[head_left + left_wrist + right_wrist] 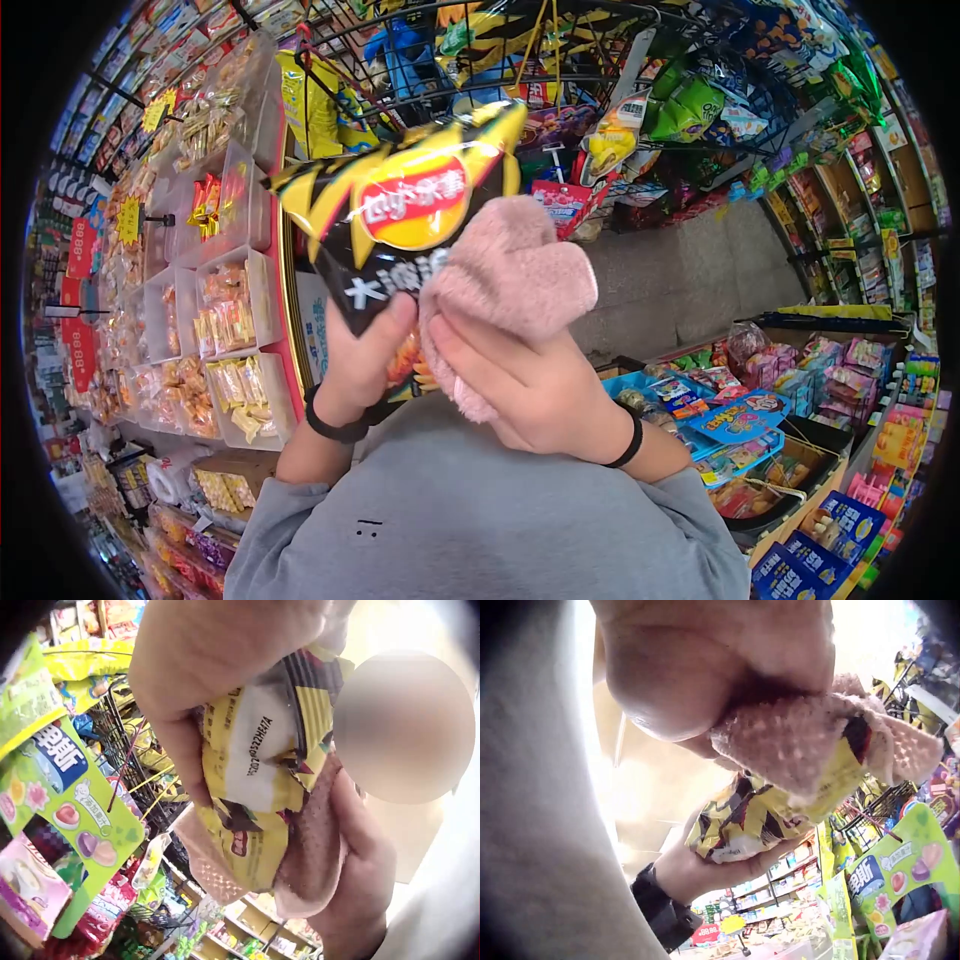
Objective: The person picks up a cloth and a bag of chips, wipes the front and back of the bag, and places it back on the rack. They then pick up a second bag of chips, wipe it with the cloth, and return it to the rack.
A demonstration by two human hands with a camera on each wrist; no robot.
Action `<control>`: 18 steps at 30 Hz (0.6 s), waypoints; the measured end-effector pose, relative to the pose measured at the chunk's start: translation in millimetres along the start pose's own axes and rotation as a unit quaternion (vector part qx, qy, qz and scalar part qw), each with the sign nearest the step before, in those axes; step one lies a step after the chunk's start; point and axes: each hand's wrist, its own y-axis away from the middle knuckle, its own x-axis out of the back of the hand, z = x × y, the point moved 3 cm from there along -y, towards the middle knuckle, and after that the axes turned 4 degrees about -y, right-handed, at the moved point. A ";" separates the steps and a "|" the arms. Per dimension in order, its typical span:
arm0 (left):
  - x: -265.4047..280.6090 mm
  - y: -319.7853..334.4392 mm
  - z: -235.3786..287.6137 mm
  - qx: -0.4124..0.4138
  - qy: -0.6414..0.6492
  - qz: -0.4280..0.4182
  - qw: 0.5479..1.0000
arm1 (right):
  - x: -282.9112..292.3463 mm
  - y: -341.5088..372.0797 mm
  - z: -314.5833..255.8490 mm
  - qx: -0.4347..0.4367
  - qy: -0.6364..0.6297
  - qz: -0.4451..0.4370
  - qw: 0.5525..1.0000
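Observation:
A black and yellow snack bag (400, 200) with a red and yellow logo is held up in front of the chest. My left hand (365, 350) grips its lower left part, thumb on the front; in the left wrist view that hand (217, 660) curls round the bag (251, 757), whose back carries printed text. My right hand (530, 385) holds a pink cloth (520, 265) against the bag's right side. In the right wrist view the cloth (780, 742) lies between the right hand (720, 667) and the bag (757, 817).
Clear bins of wrapped snacks (235, 300) stand at the left. A black wire rack (400, 90) with hanging bags is ahead. Blue trays of packets (735, 420) sit at the right, with shelves (870, 190) behind. Grey floor (690, 270) shows between them.

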 end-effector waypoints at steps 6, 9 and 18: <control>6.2 -0.4 6.1 0.081 0.132 0.057 0.986 | 1.1 14.4 -7.9 0.019 -0.021 -0.043 0.999; 7.0 6.1 12.1 -0.010 -0.077 0.001 0.997 | -2.2 19.6 -5.8 0.046 -0.033 -0.034 0.998; -17.2 28.9 12.3 0.050 -0.152 -0.222 0.962 | 9.2 14.7 -4.3 -0.020 0.038 0.135 0.990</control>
